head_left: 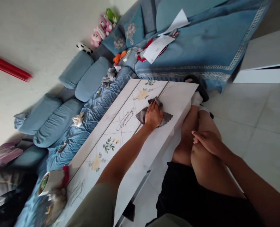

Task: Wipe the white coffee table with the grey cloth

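Soft, muted, rather dim light fills the room, its source not visible. The wall [47,22] looks flat grey, while the table [177,91] and the glossy floor tiles [270,107] are the palest areas, the tiles carrying a faint sheen. Shadows are gentle; the black shorts [196,201] lose nearly all detail. The script lettering [127,119] reads clearly, but the plant pot [56,179] smears. Wide-angle stretching and a strong tilt skew the edges.

Lower left of centre, a plain olive-green fabric sleeve [94,203]; bottom centre-right, loose black fabric shorts [189,195]; upper right, a white ankle sock [197,99] and a black slipper [202,92].
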Available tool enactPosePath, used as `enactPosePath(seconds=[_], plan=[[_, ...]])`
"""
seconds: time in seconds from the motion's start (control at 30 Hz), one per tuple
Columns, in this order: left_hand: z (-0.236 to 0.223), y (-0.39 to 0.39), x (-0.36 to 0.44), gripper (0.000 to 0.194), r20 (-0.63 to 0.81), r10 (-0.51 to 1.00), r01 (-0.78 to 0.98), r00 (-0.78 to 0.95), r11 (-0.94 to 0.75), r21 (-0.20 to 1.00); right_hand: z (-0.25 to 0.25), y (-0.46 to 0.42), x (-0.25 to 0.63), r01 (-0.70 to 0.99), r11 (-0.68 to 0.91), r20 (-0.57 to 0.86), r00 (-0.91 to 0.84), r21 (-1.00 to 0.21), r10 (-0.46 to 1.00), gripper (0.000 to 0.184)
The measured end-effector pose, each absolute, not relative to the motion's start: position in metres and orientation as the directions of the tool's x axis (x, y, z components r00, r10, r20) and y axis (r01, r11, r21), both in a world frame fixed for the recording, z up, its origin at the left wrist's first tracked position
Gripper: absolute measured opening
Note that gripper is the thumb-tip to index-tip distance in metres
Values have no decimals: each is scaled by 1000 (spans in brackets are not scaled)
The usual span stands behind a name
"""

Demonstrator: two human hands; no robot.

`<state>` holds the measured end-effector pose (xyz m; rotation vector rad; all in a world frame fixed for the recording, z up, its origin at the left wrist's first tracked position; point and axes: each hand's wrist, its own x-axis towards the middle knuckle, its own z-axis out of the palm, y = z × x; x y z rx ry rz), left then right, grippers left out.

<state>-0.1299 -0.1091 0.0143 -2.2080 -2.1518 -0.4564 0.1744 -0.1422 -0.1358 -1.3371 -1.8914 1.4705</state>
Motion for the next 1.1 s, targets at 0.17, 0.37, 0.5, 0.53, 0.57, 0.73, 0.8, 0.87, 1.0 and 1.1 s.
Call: enactPosePath(seconds=[0.17, 0.37, 0.5, 0.53, 0.57, 0.73, 0.8, 0.87, 1.0, 1.1], plan=[[16, -266, -162, 66, 210, 974, 983, 83, -115, 147, -127, -147, 170, 438, 16, -201, -444, -899, 873, 79], [20, -468, -202, 85, 248, 968, 995, 30, -53, 87, -128, -141, 170, 438, -15, -235, -453, -899, 860, 75], [22, -450, -191, 91, 185, 983, 996, -11, -5, 85, -132, -136, 172, 465, -48, -282, -448, -884, 849, 75], [21, -424, -185, 89, 169, 986, 995, -5, -12, 97, -133, -135, 172, 474, -53, -292, -445, -879, 847, 75], [20, -390, -179, 84, 159, 987, 994, 6, -24, 111, -135, -134, 173, 480, -58, -299, -442, -875, 846, 76], [13, -194, -145, 61, 183, 983, 986, 6, -37, 162, -144, -132, 173, 466, -64, -298, -447, -882, 843, 78], [14, -136, -131, 57, 185, 981, 985, -51, 19, 172, -146, -134, 172, 458, -47, -278, -451, -888, 848, 82], [18, -108, -120, 56, 173, 981, 980, -92, 58, 189, -145, -136, 172, 458, -34, -266, -452, -888, 851, 85], [26, -156, -119, 61, 171, 985, 974, 10, -48, 221, -133, -142, 173, 456, -22, -248, -442, -890, 862, 85], [24, -275, -143, 73, 188, 975, 962, 122, -162, 218, -118, -145, 172, 451, -47, -258, -418, -891, 871, 88]])
